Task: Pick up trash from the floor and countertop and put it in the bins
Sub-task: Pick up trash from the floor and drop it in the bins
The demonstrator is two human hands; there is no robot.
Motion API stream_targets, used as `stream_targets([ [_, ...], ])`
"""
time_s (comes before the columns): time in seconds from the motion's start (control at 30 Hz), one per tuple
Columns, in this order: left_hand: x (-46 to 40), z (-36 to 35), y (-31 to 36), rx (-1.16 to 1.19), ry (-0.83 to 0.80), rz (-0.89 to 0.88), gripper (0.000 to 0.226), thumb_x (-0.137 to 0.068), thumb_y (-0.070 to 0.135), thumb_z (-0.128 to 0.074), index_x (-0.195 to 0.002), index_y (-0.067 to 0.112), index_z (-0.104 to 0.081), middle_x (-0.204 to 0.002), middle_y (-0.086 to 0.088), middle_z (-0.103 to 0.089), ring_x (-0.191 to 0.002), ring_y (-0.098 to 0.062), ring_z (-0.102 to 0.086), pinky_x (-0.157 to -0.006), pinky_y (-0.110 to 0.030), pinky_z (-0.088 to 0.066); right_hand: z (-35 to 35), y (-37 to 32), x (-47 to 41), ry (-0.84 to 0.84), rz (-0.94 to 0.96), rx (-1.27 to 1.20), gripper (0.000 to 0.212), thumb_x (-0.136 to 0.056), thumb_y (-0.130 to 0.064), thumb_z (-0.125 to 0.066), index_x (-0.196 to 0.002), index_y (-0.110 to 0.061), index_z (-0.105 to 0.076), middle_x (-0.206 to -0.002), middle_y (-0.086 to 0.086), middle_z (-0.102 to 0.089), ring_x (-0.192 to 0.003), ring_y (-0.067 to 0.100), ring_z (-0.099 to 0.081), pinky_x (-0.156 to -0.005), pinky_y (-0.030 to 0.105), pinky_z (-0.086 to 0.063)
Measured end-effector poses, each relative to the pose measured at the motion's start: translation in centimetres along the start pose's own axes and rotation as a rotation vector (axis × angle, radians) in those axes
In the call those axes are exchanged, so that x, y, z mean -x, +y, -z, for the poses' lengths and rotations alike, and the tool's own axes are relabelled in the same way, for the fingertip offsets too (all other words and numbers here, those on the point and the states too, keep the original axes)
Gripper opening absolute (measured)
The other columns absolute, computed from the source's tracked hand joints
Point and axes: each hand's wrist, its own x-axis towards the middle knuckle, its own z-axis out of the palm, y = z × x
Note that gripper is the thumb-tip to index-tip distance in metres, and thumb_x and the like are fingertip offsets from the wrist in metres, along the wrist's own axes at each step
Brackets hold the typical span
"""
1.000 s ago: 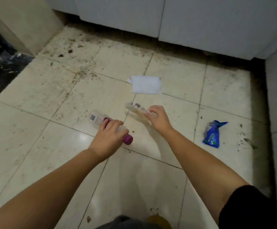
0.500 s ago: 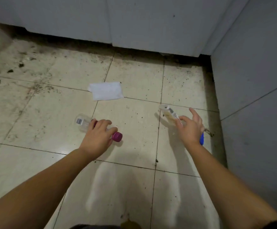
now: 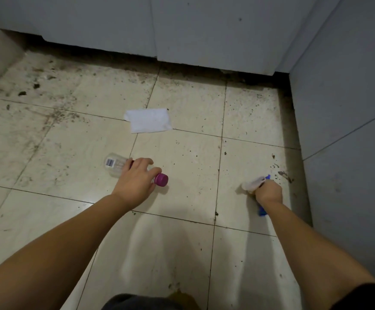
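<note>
Barcode label (image 3: 110,162) on clear bottle (image 3: 117,167) — print unreadable.

No legible text showing anywhere. Clear plastic bottle (image 3: 117,166) with purple cap carrying white barcode label near its base; bars showing, digits too small to be reading. Blue wrapper (image 3: 263,211) under right hand showing no readable print or brand.

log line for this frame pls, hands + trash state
left hand: holds clear bottle, purple cap | right hand: holds clear bottle, down on blue wrapper | white tissue: on floor, untouched | bins: not in view
</note>
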Motion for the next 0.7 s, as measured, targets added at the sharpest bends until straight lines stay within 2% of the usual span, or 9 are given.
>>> stream_targets([
  [0.13, 0.2, 0.8, -1.7, 0.026, 0.002, 0.068, 0.031, -0.086, 0.026, -0.06, -0.117, 0.024, -0.06, -0.133, -0.008, -0.051, -0.127, -0.028, -0.044, -0.113, -0.048, -0.023, 2.1, -5.3, -0.7, 0.008, 0.201, -0.094, 0.022, -0.094, -0.011, -0.051, -0.107, 0.004, -0.062, -0.107, 0.022, -0.067, -0.089, 0.03, -0.063, -0.065, 0.028, -0.047],
  [0.23, 0.2, 1.4, -3.4, 0.032, 0.003, 0.118, 0.032, -0.087, 0.027, -0.058, -0.119, 0.025, -0.058, -0.135, -0.007, -0.049, -0.129, -0.027, -0.041, -0.115, -0.048, -0.02, 3.7, -12.6, -0.3, -0.113, 0.465, -0.269, 0.043, -0.089, -0.009, -0.056, -0.129, -0.008, -0.041, -0.107, 0.014, -0.06, -0.086, 0.023, -0.052, -0.07, 0.029, -0.043],
  [0.3, 0.3, 1.8, -4.6, 0.043, 0.012, 0.153, 0.033, -0.087, 0.027, -0.059, -0.12, 0.025, -0.058, -0.134, -0.007, -0.05, -0.128, -0.027, -0.042, -0.116, -0.05, -0.019, 4.2, -18.0, 0.3, -0.206, 0.655, -0.136, 0.044, -0.086, -0.011, -0.061, -0.126, -0.013, -0.044, -0.104, 0.011, -0.059, -0.088, 0.022, -0.051, -0.073, 0.028, -0.042],
  [0.4, 0.6, 2.1, -7.1, 0.068, 0.032, 0.261, 0.034, -0.088, 0.029, -0.059, -0.122, 0.025, -0.057, -0.134, -0.006, -0.049, -0.129, -0.026, -0.041, -0.117, -0.049, -0.018, 2.8, -26.4, 1.6, -0.229, 0.844, 0.146, 0.017, -0.081, -0.011, -0.063, -0.097, -0.007, -0.063, -0.1, 0.015, -0.067, -0.08, 0.025, -0.054, -0.066, 0.027, -0.043],
  [0.5, 1.1, 2.0, -9.9, 0.095, 0.065, 0.408, 0.034, -0.089, 0.034, -0.056, -0.123, 0.029, -0.056, -0.135, -0.004, -0.049, -0.131, -0.023, -0.039, -0.117, -0.047, -0.018, 0.3, -33.0, 2.1, -0.269, 0.929, 0.32, 0.009, -0.085, -0.016, -0.057, -0.089, -0.01, -0.063, -0.103, 0.017, -0.06, -0.096, 0.032, -0.054, -0.081, 0.034, -0.045],
  [0.53, 1.4, 1.8, -10.8, 0.101, 0.074, 0.452, 0.033, -0.089, 0.034, -0.056, -0.122, 0.029, -0.056, -0.134, -0.003, -0.049, -0.13, -0.022, -0.039, -0.116, -0.046, -0.019, -0.6, -34.4, 1.9, -0.258, 0.94, 0.383, 0.009, -0.087, -0.018, -0.056, -0.092, -0.013, -0.062, -0.12, 0.016, -0.055, -0.113, 0.034, -0.049, -0.094, 0.04, -0.043],
  [0.6, 2.1, 1.5, -12.2, 0.12, 0.084, 0.529, 0.032, -0.089, 0.034, -0.057, -0.121, 0.029, -0.058, -0.132, -0.003, -0.051, -0.129, -0.023, -0.04, -0.116, -0.046, -0.02, -2.3, -36.3, 0.7, -0.262, 0.94, 0.477, 0.016, -0.087, -0.015, -0.059, -0.1, -0.019, -0.065, -0.158, 0.009, -0.019, -0.146, 0.032, -0.012, -0.117, 0.053, -0.017],
  [0.63, 2.6, 1.4, -12.9, 0.131, 0.091, 0.561, 0.032, -0.088, 0.033, -0.058, -0.12, 0.029, -0.058, -0.131, -0.003, -0.052, -0.128, -0.023, -0.041, -0.115, -0.046, -0.021, -3.1, -36.8, -0.1, -0.282, 0.925, 0.511, 0.02, -0.085, -0.012, -0.061, -0.103, -0.022, -0.065, -0.162, 0.003, 0.002, -0.149, 0.03, 0.007, -0.118, 0.057, -0.006],
  [0.7, 3.3, 1.1, -14.1, 0.154, 0.121, 0.616, 0.031, -0.087, 0.031, -0.061, -0.117, 0.027, -0.061, -0.128, -0.005, -0.054, -0.124, -0.025, -0.044, -0.112, -0.047, -0.026, -4.4, -37.3, -1.6, -0.34, 0.871, 0.581, 0.04, -0.086, -0.011, -0.061, -0.124, -0.024, -0.056, -0.161, -0.002, 0.019, -0.147, 0.032, 0.018, -0.118, 0.059, -0.004],
])
